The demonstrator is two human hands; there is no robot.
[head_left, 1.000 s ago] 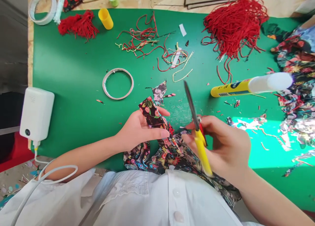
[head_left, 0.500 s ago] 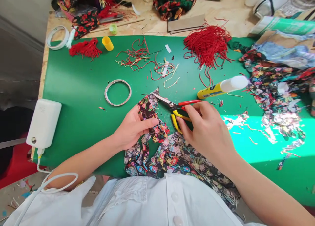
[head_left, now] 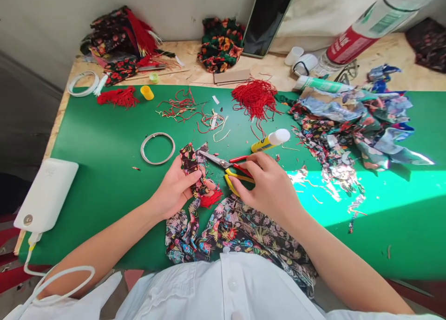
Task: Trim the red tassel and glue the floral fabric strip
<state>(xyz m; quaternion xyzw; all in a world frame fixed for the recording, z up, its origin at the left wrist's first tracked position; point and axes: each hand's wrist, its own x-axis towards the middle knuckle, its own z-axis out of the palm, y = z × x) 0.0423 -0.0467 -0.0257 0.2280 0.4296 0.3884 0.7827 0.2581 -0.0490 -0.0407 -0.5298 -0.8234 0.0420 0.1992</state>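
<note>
plainly, right hand (head_left: 270, 181) holds scissors (head_left: 223, 164), left hand (head_left: 174, 188) floral strip (head_left: 188, 158).

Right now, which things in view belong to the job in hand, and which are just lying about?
In use:
floral strip, held in the left hand
scissors, held in the right hand
larger floral cloth, probably, bunched near both hands

Apparently just lying about:
glue stick
red thread pile
short yellow tube
white power bank
</note>
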